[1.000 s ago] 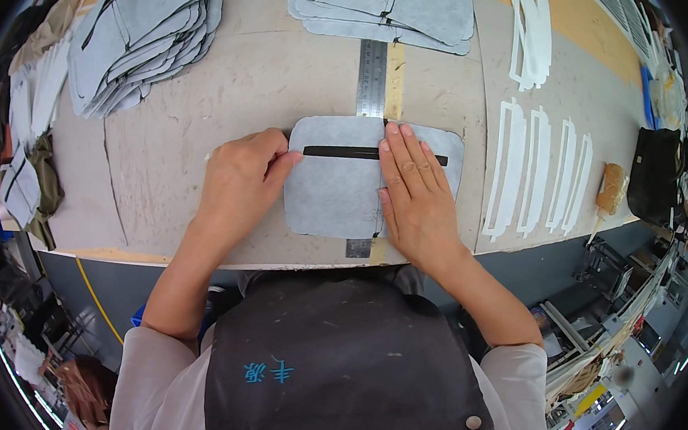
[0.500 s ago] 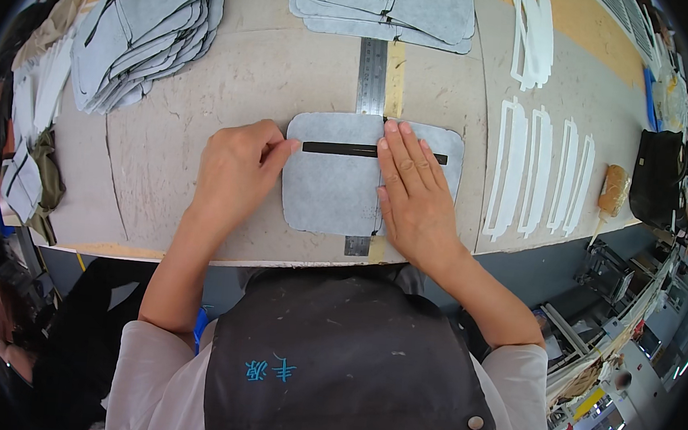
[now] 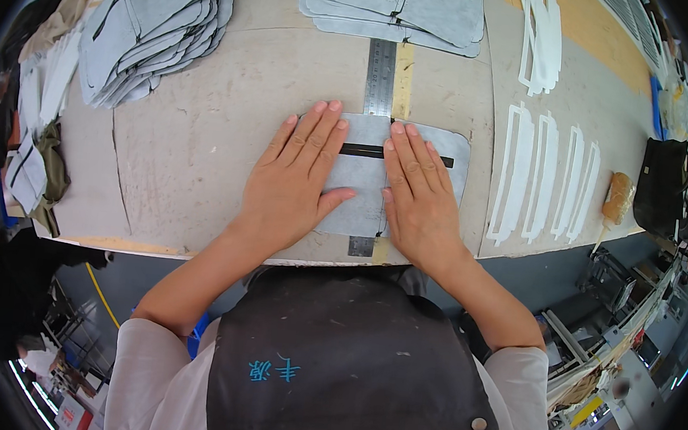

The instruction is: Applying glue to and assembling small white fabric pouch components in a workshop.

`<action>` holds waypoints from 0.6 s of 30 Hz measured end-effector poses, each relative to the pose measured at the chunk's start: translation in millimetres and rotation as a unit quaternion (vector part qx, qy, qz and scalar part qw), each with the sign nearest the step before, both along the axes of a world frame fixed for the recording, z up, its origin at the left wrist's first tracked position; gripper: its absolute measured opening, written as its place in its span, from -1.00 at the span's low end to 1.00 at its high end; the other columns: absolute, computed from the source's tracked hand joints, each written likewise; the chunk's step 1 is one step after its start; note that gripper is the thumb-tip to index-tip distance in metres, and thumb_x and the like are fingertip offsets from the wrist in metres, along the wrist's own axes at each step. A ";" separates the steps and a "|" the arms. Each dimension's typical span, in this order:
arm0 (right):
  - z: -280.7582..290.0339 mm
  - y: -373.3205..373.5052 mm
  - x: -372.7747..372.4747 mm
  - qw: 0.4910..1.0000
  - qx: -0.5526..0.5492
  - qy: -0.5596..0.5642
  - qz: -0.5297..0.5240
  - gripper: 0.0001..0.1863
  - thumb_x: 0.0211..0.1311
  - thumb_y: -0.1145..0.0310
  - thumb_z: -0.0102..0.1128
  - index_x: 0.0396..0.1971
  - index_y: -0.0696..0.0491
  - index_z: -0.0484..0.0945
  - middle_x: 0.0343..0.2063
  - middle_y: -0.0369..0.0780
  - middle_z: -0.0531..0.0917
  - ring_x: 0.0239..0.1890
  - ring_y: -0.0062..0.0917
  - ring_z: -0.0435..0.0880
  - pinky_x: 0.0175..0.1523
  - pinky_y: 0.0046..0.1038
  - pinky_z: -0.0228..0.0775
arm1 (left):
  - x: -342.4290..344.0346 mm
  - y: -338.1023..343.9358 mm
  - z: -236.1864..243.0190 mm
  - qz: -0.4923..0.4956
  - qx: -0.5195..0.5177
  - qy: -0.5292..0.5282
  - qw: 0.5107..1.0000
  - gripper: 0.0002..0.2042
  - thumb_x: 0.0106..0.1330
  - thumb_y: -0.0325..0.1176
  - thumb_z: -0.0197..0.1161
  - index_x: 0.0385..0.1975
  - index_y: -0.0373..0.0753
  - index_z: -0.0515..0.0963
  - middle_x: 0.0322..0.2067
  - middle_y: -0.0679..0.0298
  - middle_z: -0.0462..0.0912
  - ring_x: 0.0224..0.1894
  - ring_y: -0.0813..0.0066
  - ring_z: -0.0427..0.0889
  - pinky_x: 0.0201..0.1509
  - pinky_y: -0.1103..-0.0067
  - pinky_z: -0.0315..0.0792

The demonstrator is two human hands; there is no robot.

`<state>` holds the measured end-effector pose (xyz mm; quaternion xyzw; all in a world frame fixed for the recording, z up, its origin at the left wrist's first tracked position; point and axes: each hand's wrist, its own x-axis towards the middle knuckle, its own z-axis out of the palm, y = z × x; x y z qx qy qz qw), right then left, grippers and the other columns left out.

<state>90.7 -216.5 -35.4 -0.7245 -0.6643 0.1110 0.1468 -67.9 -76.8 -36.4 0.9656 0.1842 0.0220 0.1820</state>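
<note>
A pale grey, round-cornered fabric panel point(image 3: 353, 195) lies flat in front of me, with a black strip point(image 3: 363, 150) running across its upper part. Flat on the panel's left side rests my left hand point(image 3: 299, 167), fingers stretched out and thumb spread, covering that side and the strip's left end. My right hand point(image 3: 425, 193) lies palm down on the right part, fingers extended over the strip. Neither hand grips anything. Under the panel runs a metal ruler point(image 3: 380, 76), showing above and below it, beside a yellow tape strip point(image 3: 403, 78).
Stacked grey panels lie at the far left point(image 3: 152, 34) and far middle point(image 3: 384, 12). White narrow frame-shaped strips point(image 3: 511, 176) line the right side, with more bunched strips point(image 3: 541, 40) beyond. A wrapped brown roller-like thing point(image 3: 618, 196) and a black bag point(image 3: 660, 185) sit at the right edge.
My left hand has moved right from a pinch at the panel's left edge to lying flat on it with fingers spread. The right hand stays on the panel.
</note>
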 end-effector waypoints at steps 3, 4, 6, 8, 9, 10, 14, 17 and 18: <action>-0.7 -0.6 0.0 1.000 0.005 0.003 -0.004 -0.40 0.19 0.44 0.09 0.23 0.32 0.24 0.34 0.02 0.18 0.42 -0.18 0.10 0.45 -0.20 -0.07 | -9.9 2.0 -1.5 0.022 0.006 -0.013 1.000 -0.21 0.19 -0.09 0.24 0.33 -0.39 0.11 0.39 0.05 0.08 0.45 0.18 0.02 0.48 0.29 -0.08; -0.3 -0.9 0.4 1.000 0.004 0.002 -0.002 -0.40 0.19 0.44 0.09 0.23 0.32 0.24 0.35 0.02 0.18 0.42 -0.19 0.09 0.45 -0.20 -0.08 | -14.1 3.4 -1.6 0.023 0.008 -0.011 1.000 -0.21 0.19 -0.09 0.24 0.33 -0.39 0.11 0.39 0.05 0.08 0.45 0.18 0.02 0.48 0.29 -0.08; -0.7 -1.3 0.7 1.000 0.005 0.003 -0.002 -0.40 0.20 0.44 0.08 0.24 0.32 0.24 0.35 0.01 0.18 0.43 -0.19 0.09 0.46 -0.21 -0.09 | -19.4 6.4 -1.0 0.055 0.015 -0.008 0.998 -0.22 0.20 -0.11 0.24 0.33 -0.41 0.08 0.39 0.02 0.07 0.45 0.14 0.02 0.47 0.28 -0.07; -1.7 -1.7 1.2 1.000 0.003 -0.002 0.000 -0.40 0.19 0.43 0.07 0.24 0.32 0.24 0.35 0.01 0.18 0.43 -0.18 0.09 0.46 -0.20 -0.10 | -10.3 5.0 7.3 0.049 0.030 -0.015 0.998 -0.22 0.21 -0.12 0.24 0.34 -0.41 0.08 0.39 0.02 0.07 0.45 0.14 0.02 0.47 0.28 -0.07; -1.7 -1.3 1.1 1.000 0.004 -0.001 -0.002 -0.40 0.19 0.43 0.07 0.24 0.32 0.24 0.35 0.01 0.18 0.43 -0.18 0.09 0.46 -0.20 -0.10 | -3.5 2.5 9.9 0.044 0.044 -0.022 0.998 -0.22 0.22 -0.12 0.24 0.34 -0.41 0.07 0.39 0.02 0.07 0.45 0.14 0.02 0.47 0.28 -0.07; 0.3 -0.2 0.3 1.000 -0.001 -0.014 -0.001 -0.39 0.19 0.42 0.07 0.24 0.32 0.24 0.34 0.01 0.18 0.43 -0.18 0.08 0.46 -0.20 -0.10 | 6.0 -3.6 10.3 0.046 0.046 -0.019 0.998 -0.22 0.22 -0.12 0.24 0.34 -0.41 0.07 0.39 0.02 0.07 0.45 0.14 0.02 0.47 0.28 -0.07; -6.5 -3.4 2.7 1.000 0.019 -0.007 -0.003 -0.38 0.17 0.41 0.08 0.23 0.32 0.24 0.34 0.01 0.19 0.43 -0.18 0.08 0.46 -0.17 -0.11 | 32.3 -20.4 1.1 -0.070 -0.074 -0.070 0.992 -0.22 0.23 -0.07 0.20 0.34 -0.40 0.07 0.38 0.03 0.09 0.45 0.13 0.02 0.48 0.28 -0.08; -5.9 -4.4 6.4 1.000 0.011 0.022 -0.001 -0.38 0.20 0.38 0.07 0.24 0.33 0.22 0.34 0.02 0.19 0.43 -0.19 0.09 0.46 -0.16 -0.12 | 32.3 -21.2 -2.4 -0.072 -0.056 -0.050 0.995 -0.21 0.23 -0.01 0.18 0.33 -0.40 0.10 0.38 0.04 0.10 0.45 0.13 0.02 0.47 0.28 -0.08; -5.6 -5.5 7.2 1.000 0.010 0.020 -0.004 -0.38 0.20 0.38 0.07 0.24 0.33 0.22 0.34 0.02 0.19 0.43 -0.19 0.09 0.46 -0.16 -0.12 | 31.5 -20.4 -1.9 -0.072 -0.028 -0.034 0.996 -0.20 0.22 0.03 0.18 0.33 -0.40 0.12 0.38 0.04 0.10 0.45 0.14 0.02 0.47 0.29 -0.08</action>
